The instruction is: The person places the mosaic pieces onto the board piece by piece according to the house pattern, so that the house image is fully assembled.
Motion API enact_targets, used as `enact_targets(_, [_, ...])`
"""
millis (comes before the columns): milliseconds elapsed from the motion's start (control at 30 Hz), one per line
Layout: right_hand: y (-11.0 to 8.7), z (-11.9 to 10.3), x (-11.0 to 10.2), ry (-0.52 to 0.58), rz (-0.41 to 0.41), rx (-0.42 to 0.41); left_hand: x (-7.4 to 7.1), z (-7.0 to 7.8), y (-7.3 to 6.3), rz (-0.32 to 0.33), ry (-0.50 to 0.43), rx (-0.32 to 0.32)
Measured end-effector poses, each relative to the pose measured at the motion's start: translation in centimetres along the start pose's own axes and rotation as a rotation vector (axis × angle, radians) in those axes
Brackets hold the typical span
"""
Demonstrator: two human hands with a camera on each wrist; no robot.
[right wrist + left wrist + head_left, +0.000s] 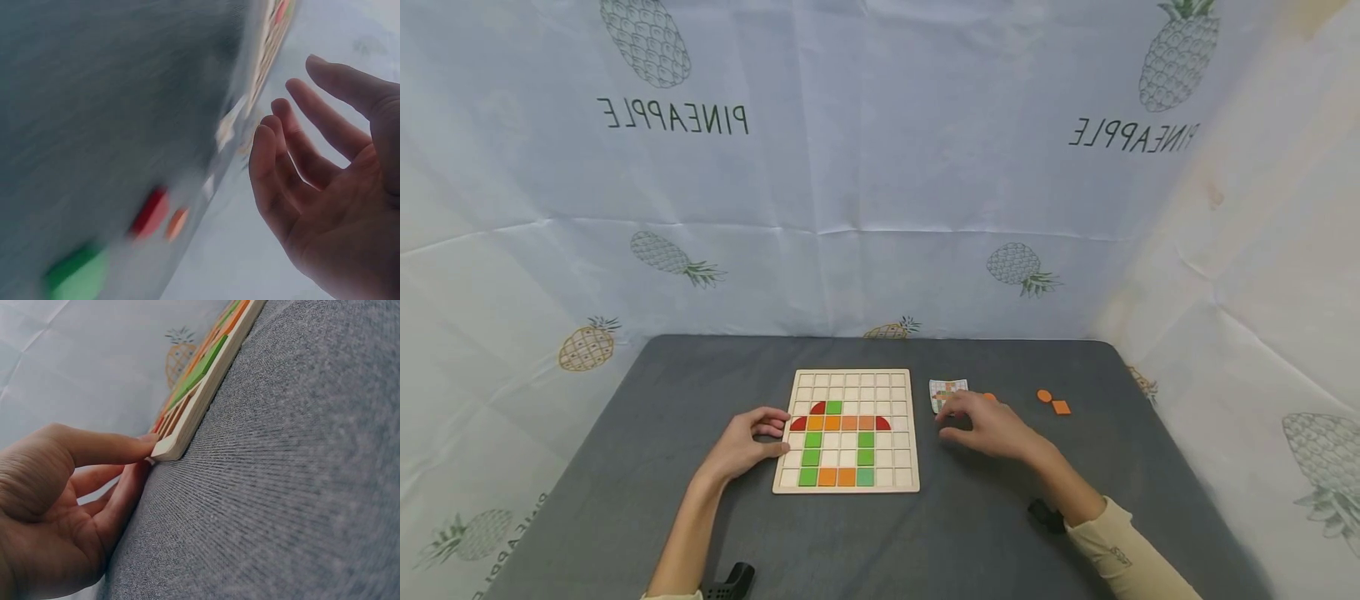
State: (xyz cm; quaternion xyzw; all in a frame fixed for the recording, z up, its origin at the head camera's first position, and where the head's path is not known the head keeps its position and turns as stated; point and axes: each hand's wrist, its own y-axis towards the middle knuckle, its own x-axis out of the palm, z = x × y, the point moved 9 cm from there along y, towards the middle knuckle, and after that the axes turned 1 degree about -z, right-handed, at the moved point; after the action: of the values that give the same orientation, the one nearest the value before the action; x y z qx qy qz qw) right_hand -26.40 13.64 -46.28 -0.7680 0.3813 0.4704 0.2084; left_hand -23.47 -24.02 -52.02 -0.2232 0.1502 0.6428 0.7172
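A pale wooden grid board [915,467] lies flat on the grey table, bearing green, orange and red tiles in a figure shape. At its left edge my left hand [741,446] grips the rim; in the left wrist view the thumb [115,447] lies on a corner, other fingers beside and below it. To the right of the board my right hand [988,425] hovers with loosely bent fingers and holds nothing. Its fingers partly cover a small printed pattern card [951,385]. Behind that hand an orange piece [990,396] shows in part.
An orange round piece [1044,396] and an orange square tile [1061,407] lie farther right. Blurred in the right wrist view are a green piece [78,275], a red piece [150,214] and an orange piece [177,224]. Pineapple-print cloth [850,167] hangs behind the table.
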Motion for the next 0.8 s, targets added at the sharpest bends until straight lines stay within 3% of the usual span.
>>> enact_targets(300, [-6.2,4.2,-1.4,0.074,0.078,0.042,0.0,-0.1,-0.1,0.0,0.002,-0.001])
enact_targets(467, [-8.7,6.0,-2.0,0.074,0.107,0.122,0.0,-0.1,-0.1,0.001,0.001,0.001])
enact_targets(667, [-10.6,7.7,-2.4,0.066,0.106,0.195,0.0,0.0,0.0,0.005,0.002,0.007])
enact_targets(800, [-11.0,8.2,-2.3,0.081,0.083,0.191,-0.1,0.0,0.0,0.003,0.001,0.004])
